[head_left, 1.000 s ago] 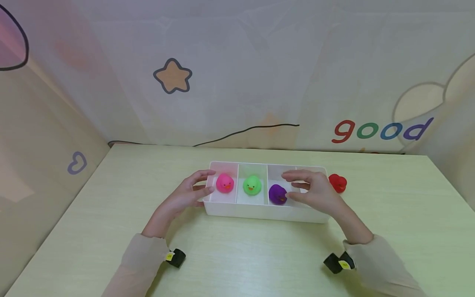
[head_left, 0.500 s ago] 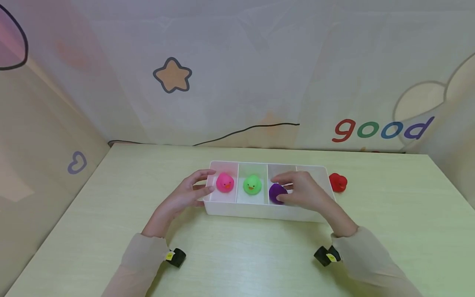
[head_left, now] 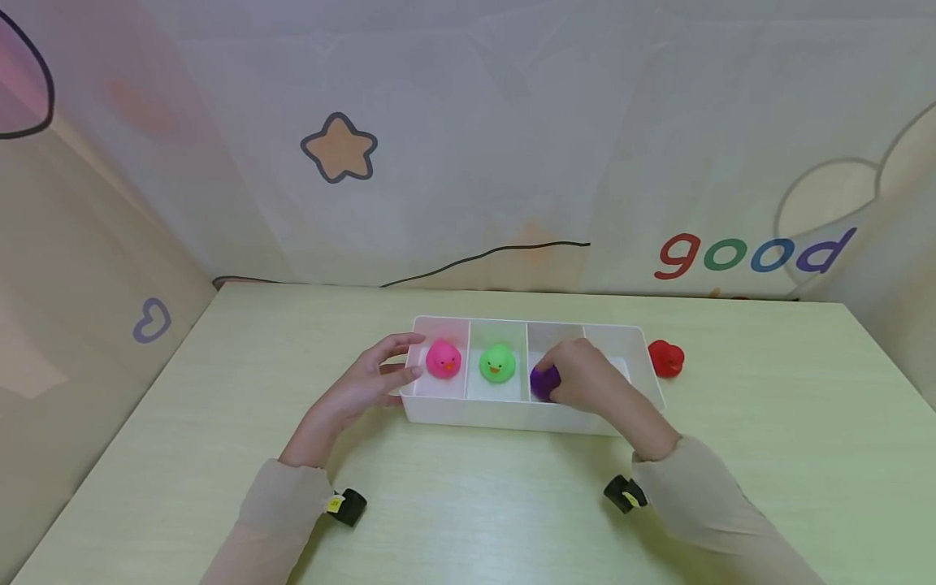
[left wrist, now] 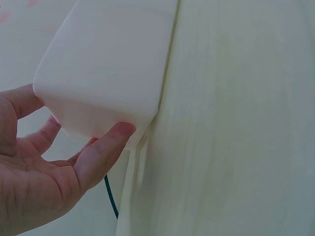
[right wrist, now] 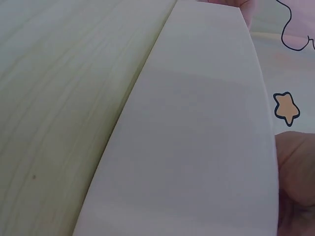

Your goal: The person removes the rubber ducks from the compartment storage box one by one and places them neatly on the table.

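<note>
A long white divided box (head_left: 468,413) stands on the table, its compartments in a row. My left hand (head_left: 369,372) rests against the box's left end, thumb and fingers spread and touching it; the left wrist view shows the thumb (left wrist: 106,150) on the end wall. In the third compartment my right hand (head_left: 585,378) pinches a purple rubber duck (head_left: 543,383), partly hidden by the fingers. A pink rubber duck (head_left: 443,359) sits in the first compartment and a green rubber duck (head_left: 497,363) in the second. In the right wrist view the front wall (right wrist: 187,123) hides most of the hand.
A red toy (head_left: 666,358), partly hidden by the box, lies on the table just beyond its right end. The fourth compartment (head_left: 621,341) is partly covered by my right hand. A printed cloth (head_left: 468,162) hangs behind the table (head_left: 468,504).
My right hand has moved left and down into the third compartment, and its fingers have closed on the purple duck. The left hand and the box stay in place.
</note>
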Action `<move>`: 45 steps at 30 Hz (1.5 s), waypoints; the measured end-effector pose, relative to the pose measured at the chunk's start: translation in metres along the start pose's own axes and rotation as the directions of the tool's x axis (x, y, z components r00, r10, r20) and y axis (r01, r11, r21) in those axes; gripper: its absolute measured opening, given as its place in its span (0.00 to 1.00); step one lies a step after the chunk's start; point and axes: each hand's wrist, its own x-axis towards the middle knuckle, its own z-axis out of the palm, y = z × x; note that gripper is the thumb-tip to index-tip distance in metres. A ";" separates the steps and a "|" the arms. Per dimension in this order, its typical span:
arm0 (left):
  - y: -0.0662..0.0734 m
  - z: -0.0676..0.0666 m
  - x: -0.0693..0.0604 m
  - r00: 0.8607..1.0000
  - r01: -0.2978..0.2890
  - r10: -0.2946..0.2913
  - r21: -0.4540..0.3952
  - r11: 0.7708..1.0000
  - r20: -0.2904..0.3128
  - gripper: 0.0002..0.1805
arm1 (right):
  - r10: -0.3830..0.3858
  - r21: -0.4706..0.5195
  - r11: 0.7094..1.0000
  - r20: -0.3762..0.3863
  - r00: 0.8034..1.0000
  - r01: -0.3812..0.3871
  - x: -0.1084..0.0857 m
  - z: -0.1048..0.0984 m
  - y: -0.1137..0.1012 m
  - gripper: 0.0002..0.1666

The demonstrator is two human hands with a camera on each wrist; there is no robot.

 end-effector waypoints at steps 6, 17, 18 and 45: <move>0.001 0.000 0.000 1.000 0.006 -0.006 0.000 1.000 -0.005 0.28 | 0.049 -0.039 0.998 0.013 0.999 -0.049 0.005 0.002 -0.003 0.14; 0.002 0.002 0.000 1.000 0.005 -0.005 0.000 1.000 0.000 0.28 | 0.008 0.002 1.000 -0.070 0.997 -0.008 -0.003 0.001 0.001 0.14; 0.002 0.002 0.000 1.000 0.005 -0.005 0.001 1.000 -0.002 0.28 | 0.005 0.012 1.000 -0.082 0.997 -0.004 -0.004 0.001 0.002 0.15; 0.001 0.000 -0.001 1.000 -0.003 0.003 -0.009 1.000 0.005 0.28 | 0.090 0.367 0.930 -0.315 0.945 0.033 -0.028 -0.016 0.020 0.21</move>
